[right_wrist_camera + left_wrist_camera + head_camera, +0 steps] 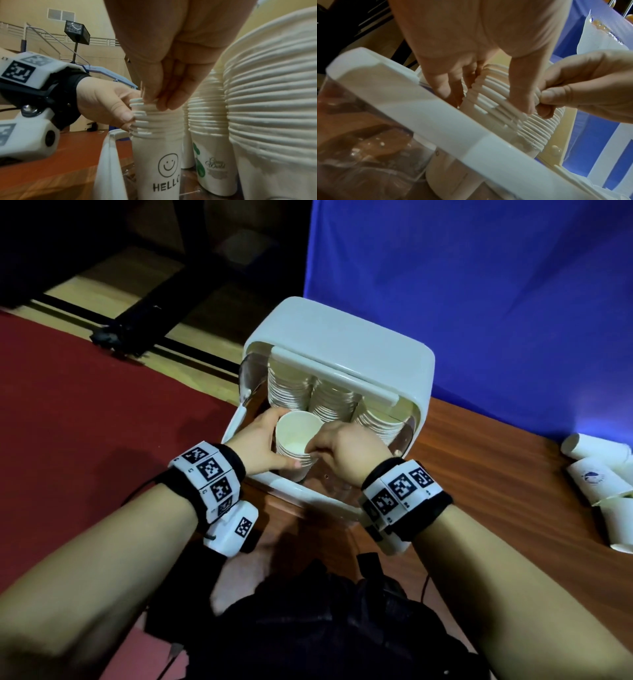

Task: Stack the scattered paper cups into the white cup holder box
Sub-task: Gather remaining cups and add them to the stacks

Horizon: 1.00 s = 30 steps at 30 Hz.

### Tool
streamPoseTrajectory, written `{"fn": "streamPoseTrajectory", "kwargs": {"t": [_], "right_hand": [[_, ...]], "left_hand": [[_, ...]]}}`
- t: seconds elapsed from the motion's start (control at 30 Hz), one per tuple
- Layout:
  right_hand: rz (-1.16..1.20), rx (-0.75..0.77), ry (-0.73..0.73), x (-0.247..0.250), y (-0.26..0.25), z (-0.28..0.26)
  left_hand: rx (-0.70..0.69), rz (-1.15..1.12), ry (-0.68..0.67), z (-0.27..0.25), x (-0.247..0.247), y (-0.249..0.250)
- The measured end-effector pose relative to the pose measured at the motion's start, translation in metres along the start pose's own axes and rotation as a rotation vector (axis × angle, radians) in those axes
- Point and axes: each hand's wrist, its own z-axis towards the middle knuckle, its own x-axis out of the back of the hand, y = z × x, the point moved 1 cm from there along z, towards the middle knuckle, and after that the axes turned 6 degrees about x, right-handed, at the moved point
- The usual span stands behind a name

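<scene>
The white cup holder box (346, 350) stands on the table corner with its lid raised. Several stacks of nested paper cups stand inside it. Both hands hold the front-left stack (297, 436). My left hand (279, 440) wraps round its rims from the left, thumb in front. My right hand (317, 448) pinches the top rims from the right. In the left wrist view my left hand (484, 100) spans the ribbed rims (498, 102), with the right hand (544, 100) pinching beside the thumb. In the right wrist view my right hand (157, 101) nips the top rim; the bottom cup (159, 159) shows a smiley and "HELLO".
Loose paper cups (597, 479) lie scattered on the wooden table (479, 474) at the far right. A blue backdrop (479, 285) hangs behind the box. Red floor (85, 405) lies to the left. Taller stacks (209, 121) crowd the held stack's right side.
</scene>
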Motion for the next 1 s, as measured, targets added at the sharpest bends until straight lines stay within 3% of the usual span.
{"fn": "streamPoseTrajectory", "kwargs": {"t": [0.2, 0.33, 0.47, 0.67, 0.83, 1.0], "right_hand": [[-0.026, -0.025, 0.076, -0.003, -0.006, -0.006], [0.031, -0.055, 0.233, 0.007, -0.007, -0.035], [0.010, -0.137, 0.203, 0.008, 0.005, -0.078], [0.036, -0.340, 0.227, 0.010, 0.037, -0.153], [0.065, -0.568, 0.245, 0.016, 0.085, -0.256], [0.082, -0.764, 0.225, 0.023, 0.150, -0.365]], "left_hand": [[-0.002, 0.108, 0.025, -0.015, 0.014, 0.004], [-0.139, 0.214, 0.106, -0.042, 0.028, 0.029], [-0.261, 0.243, 0.059, -0.065, 0.018, 0.068], [-0.373, 0.217, -0.128, -0.063, -0.049, 0.119], [-0.446, 0.297, -0.312, -0.048, -0.134, 0.179], [-0.452, 0.354, -0.385, -0.034, -0.224, 0.249]]}}
